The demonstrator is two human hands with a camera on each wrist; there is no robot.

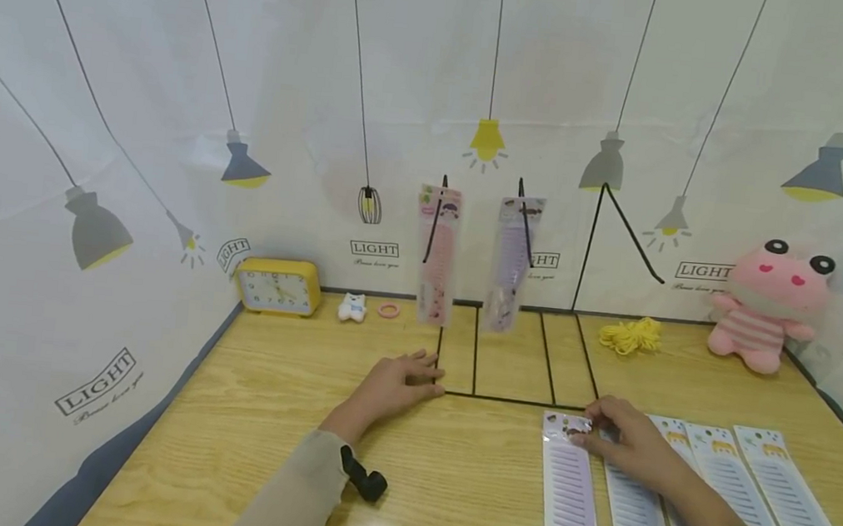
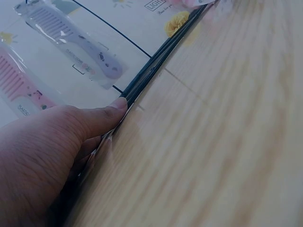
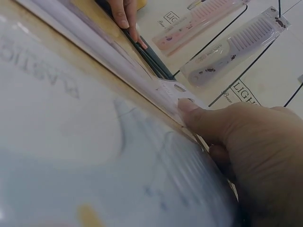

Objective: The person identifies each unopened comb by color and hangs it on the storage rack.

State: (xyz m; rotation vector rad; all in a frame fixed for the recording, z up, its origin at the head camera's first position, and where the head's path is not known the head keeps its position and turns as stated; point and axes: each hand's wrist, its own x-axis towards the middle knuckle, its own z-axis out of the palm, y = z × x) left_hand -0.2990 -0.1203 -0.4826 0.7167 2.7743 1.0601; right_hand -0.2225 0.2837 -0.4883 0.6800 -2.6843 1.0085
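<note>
A black wire display rack point(image 1: 511, 400) stands at the back of the table. A packaged pink comb point(image 1: 439, 256) hangs from its left hook and a packaged purple comb point(image 1: 512, 262) from its middle hook; the right hook point(image 1: 630, 235) is bare. My left hand point(image 1: 399, 386) holds the rack's front left corner, thumb point(image 2: 116, 106) on the black wire. With thumb and fingers, my right hand point(image 1: 627, 440) pinches the top of another packaged purple comb point(image 1: 570, 493), which lies on the table. Packaged blue combs point(image 1: 634, 503) lie beneath and beside that hand, one partly hidden by it.
A yellow alarm clock point(image 1: 279, 286), a small white figurine point(image 1: 351, 308) and a pink ring point(image 1: 389, 311) sit back left. Yellow string point(image 1: 630, 335) and a pink plush toy point(image 1: 769, 308) sit back right. Several blue comb packs fan out at the right. A printed backdrop rises behind the table.
</note>
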